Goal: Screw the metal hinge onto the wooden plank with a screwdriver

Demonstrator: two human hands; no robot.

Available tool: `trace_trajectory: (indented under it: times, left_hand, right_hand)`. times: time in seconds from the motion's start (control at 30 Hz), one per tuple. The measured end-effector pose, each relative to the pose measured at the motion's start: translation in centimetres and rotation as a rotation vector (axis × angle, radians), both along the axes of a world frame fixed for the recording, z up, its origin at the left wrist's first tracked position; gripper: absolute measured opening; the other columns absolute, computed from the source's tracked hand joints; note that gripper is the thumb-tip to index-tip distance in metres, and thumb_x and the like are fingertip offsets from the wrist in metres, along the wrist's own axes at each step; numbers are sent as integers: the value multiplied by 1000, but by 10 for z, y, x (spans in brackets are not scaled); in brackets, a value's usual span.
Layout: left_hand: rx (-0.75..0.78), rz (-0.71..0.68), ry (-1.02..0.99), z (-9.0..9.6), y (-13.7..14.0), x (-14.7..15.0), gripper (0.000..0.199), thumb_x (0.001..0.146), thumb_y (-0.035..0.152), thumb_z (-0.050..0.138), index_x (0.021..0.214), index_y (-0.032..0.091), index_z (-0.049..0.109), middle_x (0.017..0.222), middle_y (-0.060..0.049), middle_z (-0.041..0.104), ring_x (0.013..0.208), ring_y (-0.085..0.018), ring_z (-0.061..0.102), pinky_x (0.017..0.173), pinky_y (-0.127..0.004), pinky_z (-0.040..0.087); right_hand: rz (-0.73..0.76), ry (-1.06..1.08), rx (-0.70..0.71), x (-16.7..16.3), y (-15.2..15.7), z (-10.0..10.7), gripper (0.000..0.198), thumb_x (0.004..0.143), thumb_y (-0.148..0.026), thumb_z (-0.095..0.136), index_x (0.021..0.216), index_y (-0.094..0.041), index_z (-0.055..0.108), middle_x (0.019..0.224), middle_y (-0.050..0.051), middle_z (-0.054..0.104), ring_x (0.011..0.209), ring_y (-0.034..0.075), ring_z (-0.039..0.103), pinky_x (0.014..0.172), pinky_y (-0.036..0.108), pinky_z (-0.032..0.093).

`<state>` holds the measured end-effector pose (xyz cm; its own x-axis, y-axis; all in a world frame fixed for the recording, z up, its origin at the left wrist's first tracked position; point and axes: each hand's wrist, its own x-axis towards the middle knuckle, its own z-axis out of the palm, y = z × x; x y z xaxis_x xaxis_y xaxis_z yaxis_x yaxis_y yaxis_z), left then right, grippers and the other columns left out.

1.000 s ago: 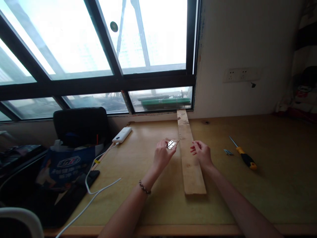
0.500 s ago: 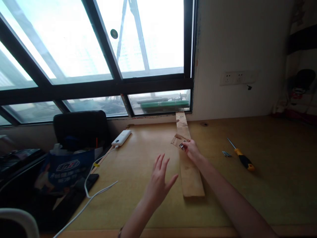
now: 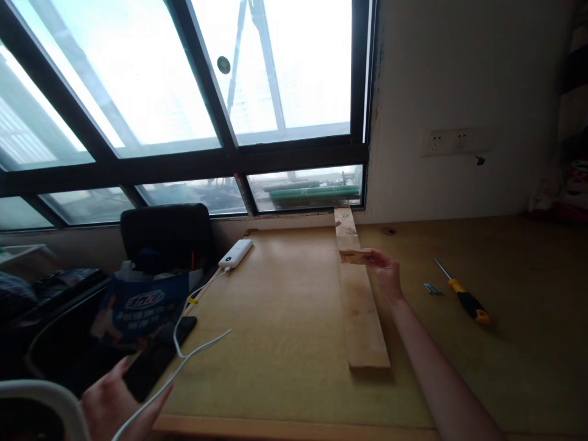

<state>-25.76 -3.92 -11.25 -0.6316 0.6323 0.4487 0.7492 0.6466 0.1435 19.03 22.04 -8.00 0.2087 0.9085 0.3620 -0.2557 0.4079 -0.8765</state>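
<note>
My right hand point(image 3: 386, 272) pinches a small, flat brown wooden piece point(image 3: 353, 256) above the far half of a long wooden board point(image 3: 365, 318). The piece is turned nearly edge-on, and a dark bit shows on it by my fingertips. At the lower left, my left hand point(image 3: 117, 401) has its fingers and thumb spread around the near end of a flat black slab like a phone point(image 3: 158, 358). Whether they touch it is unclear. A white cable point(image 3: 184, 358) passes across this hand.
A yellow-and-black screwdriver point(image 3: 468, 301) and several screws point(image 3: 432, 288) lie right of the board. A white power bank point(image 3: 236, 253) sits by the table's left edge. Beyond that edge are a black chair point(image 3: 168, 233) and a blue bag point(image 3: 142, 306). A white curved rim point(image 3: 50, 392) stands at lower left.
My left hand has moved from beside the board to the black slab at lower left. My right hand has tilted the small wooden piece from face-on to nearly edge-on. The view has shifted slightly left.
</note>
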Motion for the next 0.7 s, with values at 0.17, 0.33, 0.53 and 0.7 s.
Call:
trace_trajectory:
  times: [0.17,0.33,0.53,0.7]
  left_hand:
    - [-230,118,70,9,32,-21,90,70,71,22,137,12,13,128,-23,40,114,-39,43,89,-46,35]
    - [-314,172,-209,8,41,-38,99,65,76,27,139,14,6,129,-22,41,114,-40,42,86,-49,37]
    - [-319,148,-268,5,26,-66,88,69,68,31,138,17,14,130,-20,44,117,-39,42,88,-48,36]
    - [-336,110,-242,0,24,-71,85,69,68,31,136,17,22,130,-20,44,116,-38,42,87,-47,35]
  right_hand:
    - [23,20,-77,-1,1,-17,29,58,-27,73,86,-19,69,83,2,70,76,17,62,76,34,50]
    - [-15,33,-109,5,9,-32,35,56,-26,74,90,-18,68,86,3,69,74,15,62,72,32,50]
    - [-58,35,-119,7,14,-40,37,56,-27,73,90,-16,67,87,5,69,73,16,62,70,32,51]
    - [-54,37,-126,5,12,-37,37,56,-29,73,90,-17,66,90,6,68,77,18,63,72,34,52]
